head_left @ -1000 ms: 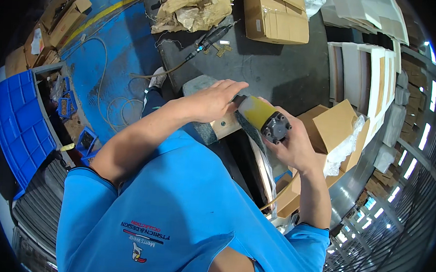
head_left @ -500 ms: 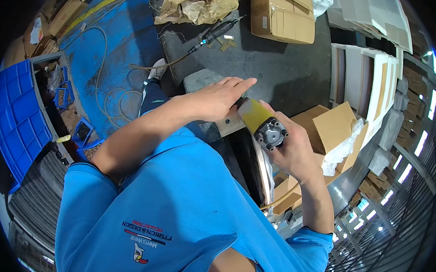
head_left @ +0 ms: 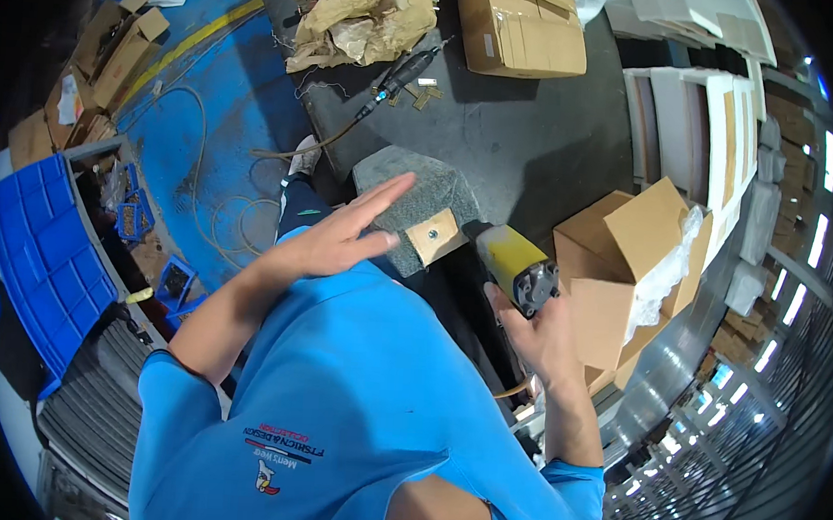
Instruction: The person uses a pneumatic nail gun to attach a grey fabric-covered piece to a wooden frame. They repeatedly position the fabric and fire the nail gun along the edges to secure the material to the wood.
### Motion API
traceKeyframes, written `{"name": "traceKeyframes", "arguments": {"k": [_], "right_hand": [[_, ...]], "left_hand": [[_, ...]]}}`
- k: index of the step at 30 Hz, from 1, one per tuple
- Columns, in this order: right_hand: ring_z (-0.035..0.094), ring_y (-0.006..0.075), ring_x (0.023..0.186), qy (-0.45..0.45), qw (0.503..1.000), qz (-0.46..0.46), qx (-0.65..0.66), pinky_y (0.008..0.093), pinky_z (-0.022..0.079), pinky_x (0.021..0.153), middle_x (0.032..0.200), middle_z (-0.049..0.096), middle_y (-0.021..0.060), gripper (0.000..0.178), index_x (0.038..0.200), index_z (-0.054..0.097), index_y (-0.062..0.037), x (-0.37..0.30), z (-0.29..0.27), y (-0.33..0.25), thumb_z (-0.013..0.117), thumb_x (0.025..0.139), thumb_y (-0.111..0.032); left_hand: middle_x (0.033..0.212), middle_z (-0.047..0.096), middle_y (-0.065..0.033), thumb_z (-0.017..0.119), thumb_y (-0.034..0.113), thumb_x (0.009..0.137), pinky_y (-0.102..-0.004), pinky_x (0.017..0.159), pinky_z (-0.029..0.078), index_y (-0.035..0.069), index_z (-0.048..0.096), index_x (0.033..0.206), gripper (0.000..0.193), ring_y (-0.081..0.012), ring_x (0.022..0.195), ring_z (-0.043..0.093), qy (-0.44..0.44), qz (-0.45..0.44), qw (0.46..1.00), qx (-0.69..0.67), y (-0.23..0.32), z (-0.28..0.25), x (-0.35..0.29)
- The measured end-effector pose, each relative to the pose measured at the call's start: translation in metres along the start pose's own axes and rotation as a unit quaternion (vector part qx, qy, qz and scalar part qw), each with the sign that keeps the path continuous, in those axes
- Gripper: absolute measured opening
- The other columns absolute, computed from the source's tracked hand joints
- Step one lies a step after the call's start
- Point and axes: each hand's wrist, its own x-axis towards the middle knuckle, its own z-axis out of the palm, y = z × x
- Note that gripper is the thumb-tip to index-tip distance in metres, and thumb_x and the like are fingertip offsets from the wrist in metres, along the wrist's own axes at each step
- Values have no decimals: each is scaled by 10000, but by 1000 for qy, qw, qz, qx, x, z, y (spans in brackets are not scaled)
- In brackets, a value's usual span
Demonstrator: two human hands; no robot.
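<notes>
My left hand (head_left: 352, 236) is raised at the near left of a grey fabric-covered block (head_left: 411, 175), its fingers stretched out and holding nothing. On the block's near edge rests a light wooden piece (head_left: 437, 233) with a dark round hole or fitting in it. Wrapped around a power tool with a yellow body (head_left: 511, 253) and a bolted metal end, my right hand (head_left: 546, 337) is closed just right of the wood. The tool's nose is apart from the wooden piece. A tan hose (head_left: 511, 391) shows below that hand, its join to the tool hidden.
A black in-line driver (head_left: 402, 78) lies on the dark table (head_left: 537, 125) beside small metal pieces, crumpled brown paper (head_left: 363, 22) and a closed carton (head_left: 522, 35). An open carton (head_left: 614, 261) stands at the right; blue bins (head_left: 175, 280) hold small parts at the left.
My right hand has drawn the yellow tool right and toward me, off the wooden piece. My left hand has pulled back left, uncovering the wood and the block.
</notes>
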Motion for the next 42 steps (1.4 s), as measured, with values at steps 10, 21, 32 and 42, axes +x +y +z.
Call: {"name": "traceKeyframes", "arguments": {"k": [10, 21, 32, 42], "right_hand": [[700, 363, 895, 145, 981, -11, -131, 429, 573, 690, 1116, 655, 213, 947, 1629, 296, 35, -47, 78, 30, 813, 905, -290], [692, 298, 1044, 148, 888, -400, -173, 382, 599, 836, 1052, 701, 66, 271, 1064, 729, -62, 88, 77, -26, 758, 804, -130], [670, 289, 1146, 73, 837, -416, -346, 408, 563, 1011, 1075, 668, 76, 184, 996, 742, -45, 75, 88, -22, 675, 846, -128], [616, 434, 1209, 184, 976, -27, -113, 486, 537, 1019, 1312, 581, 240, 754, 1482, 483, 6, -19, 53, -16, 823, 829, -160]], "left_hand": [[1662, 397, -223, 429, 95, 1005, -409, 1272, 277, -26, 291, 1640, 661, -358, 1548, 382, 101, 5, 991, 87, -4, 16, -5], [1617, 439, -269, 427, 79, 971, -422, 1264, 320, -56, 381, 1595, 640, -394, 1522, 412, 174, 44, 977, 113, -13, 30, -6], [1722, 261, -230, 300, 282, 1167, -412, 1317, 153, -27, 230, 1664, 589, -322, 1619, 206, 116, -47, 991, -44, -19, 24, -1], [1711, 240, -273, 352, 278, 1135, -465, 1295, 226, 54, 299, 1661, 574, -422, 1587, 253, -15, 51, 992, 116, -14, -6, 6]]}}
